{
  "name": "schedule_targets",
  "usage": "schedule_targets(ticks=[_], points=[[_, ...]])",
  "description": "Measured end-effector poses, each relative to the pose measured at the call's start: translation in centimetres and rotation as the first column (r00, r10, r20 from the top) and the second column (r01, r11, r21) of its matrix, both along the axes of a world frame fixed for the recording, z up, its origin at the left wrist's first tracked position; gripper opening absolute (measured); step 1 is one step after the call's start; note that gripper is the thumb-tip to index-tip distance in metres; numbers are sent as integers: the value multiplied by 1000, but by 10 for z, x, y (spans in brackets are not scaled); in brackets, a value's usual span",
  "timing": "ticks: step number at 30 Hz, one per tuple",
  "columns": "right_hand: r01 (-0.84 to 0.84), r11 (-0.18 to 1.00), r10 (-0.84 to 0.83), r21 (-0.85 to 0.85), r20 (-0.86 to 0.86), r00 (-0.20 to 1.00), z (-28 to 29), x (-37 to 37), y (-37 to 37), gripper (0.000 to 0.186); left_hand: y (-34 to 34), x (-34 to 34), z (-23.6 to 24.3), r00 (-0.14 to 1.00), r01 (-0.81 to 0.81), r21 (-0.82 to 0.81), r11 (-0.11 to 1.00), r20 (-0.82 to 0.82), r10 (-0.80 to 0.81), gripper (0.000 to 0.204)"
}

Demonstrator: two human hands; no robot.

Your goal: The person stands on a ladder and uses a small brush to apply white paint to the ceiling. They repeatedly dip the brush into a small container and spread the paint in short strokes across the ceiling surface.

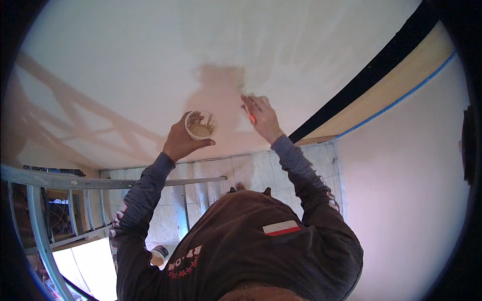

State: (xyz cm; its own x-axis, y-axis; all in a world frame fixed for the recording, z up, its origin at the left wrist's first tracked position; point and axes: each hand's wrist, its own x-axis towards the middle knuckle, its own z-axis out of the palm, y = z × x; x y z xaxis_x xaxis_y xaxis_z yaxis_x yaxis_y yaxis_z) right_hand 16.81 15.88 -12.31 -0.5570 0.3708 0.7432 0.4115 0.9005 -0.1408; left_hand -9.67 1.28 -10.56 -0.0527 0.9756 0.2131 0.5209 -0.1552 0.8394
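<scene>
My left hand (pixel 179 141) is wrapped round a clear plastic cup (pixel 214 123), its thumb along the lower side. Light brown paint or paste (pixel 200 131) lies in the bottom of the cup and smears its inner wall. To the right and a little farther forward, my right hand (pixel 262 119) is closed on a small tool with an orange handle (pixel 252 118). The tool's working end is at the pale wall (pixel 311 55), too small and blurred to make out. A faint damp-looking patch (pixel 242 83) shows on the wall just beyond my fingertips.
A metal ladder (pixel 36 215) stands at the left, its rail reaching toward my body. On the tiled floor (pixel 251 168) behind it stands a small container (pixel 159 253). At the right run a black band (pixel 371 72), a beige band (pixel 401 75) and blue tape (pixel 386 108).
</scene>
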Motion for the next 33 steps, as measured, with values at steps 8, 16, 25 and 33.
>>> schedule_targets(ticks=[8,16,25,33], points=[[3,932,57,-363,154,986,-59,1,12,32,0,2,1,1000,-6,14,1000,-1,6,96],[-27,954,74,-298,145,987,86,-25,50,21,-1,2,1,999,1,21,1000,-33,0,96],[-110,994,110,-12,151,982,197,-27,47,20,-2,2,0,1000,6,2,1000,2,-6,96],[-57,998,52,39,131,990,234,-30,47,22,-3,1,0,999,-2,-5,1000,-49,2,95]])
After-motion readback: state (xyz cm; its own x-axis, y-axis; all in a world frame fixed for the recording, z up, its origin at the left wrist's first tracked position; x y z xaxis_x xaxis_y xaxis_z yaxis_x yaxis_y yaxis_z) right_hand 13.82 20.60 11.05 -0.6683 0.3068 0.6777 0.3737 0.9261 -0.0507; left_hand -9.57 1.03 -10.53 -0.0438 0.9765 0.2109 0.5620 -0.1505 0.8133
